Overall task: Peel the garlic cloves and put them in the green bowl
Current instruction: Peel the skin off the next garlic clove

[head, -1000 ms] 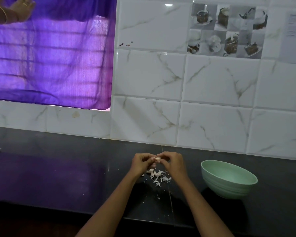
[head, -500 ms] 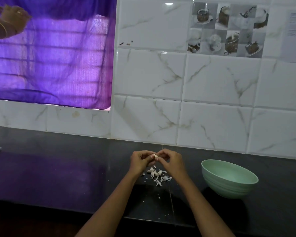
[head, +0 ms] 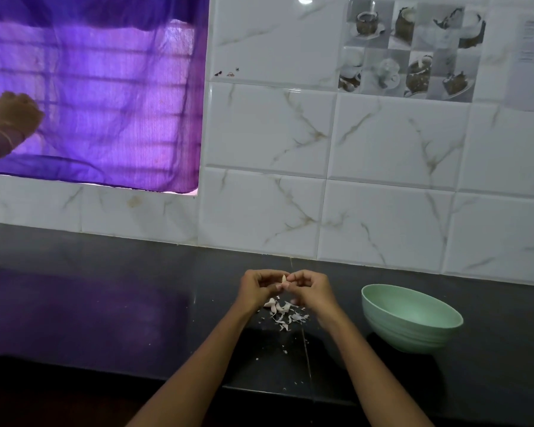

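Counter (head: 105, 303): dark, glossy stone; runs the full width below the wall; a purple sheen on its left part.
Wall (head: 383, 211): white marble-look tiles with grey-brown veins; one decor tile (head: 412, 47) at upper right shows cups and desserts.
Curtain (head: 90, 87): sheer purple cloth over a window at upper left; bars show faintly through it.
Clove (head: 284, 281): small, pale; held above the counter between the two hands, near the wall edge.
Left hand (head: 259, 289): fingers curled, pinching the clove from the left.
Right hand (head: 310, 289): fingers curled, pinching the same clove from the right; fingertips of both hands meet at it.
Peels (head: 285, 312): whitish scraps heaped on the counter just beneath the hands; finer flakes scattered toward the near edge.
Bowl (head: 413, 329): green, upright on the counter to the right of the hands, apart from them; visible inner wall shows no contents.
Second person's hand (head: 13, 114): at the left edge, in front of the curtain; blurred.
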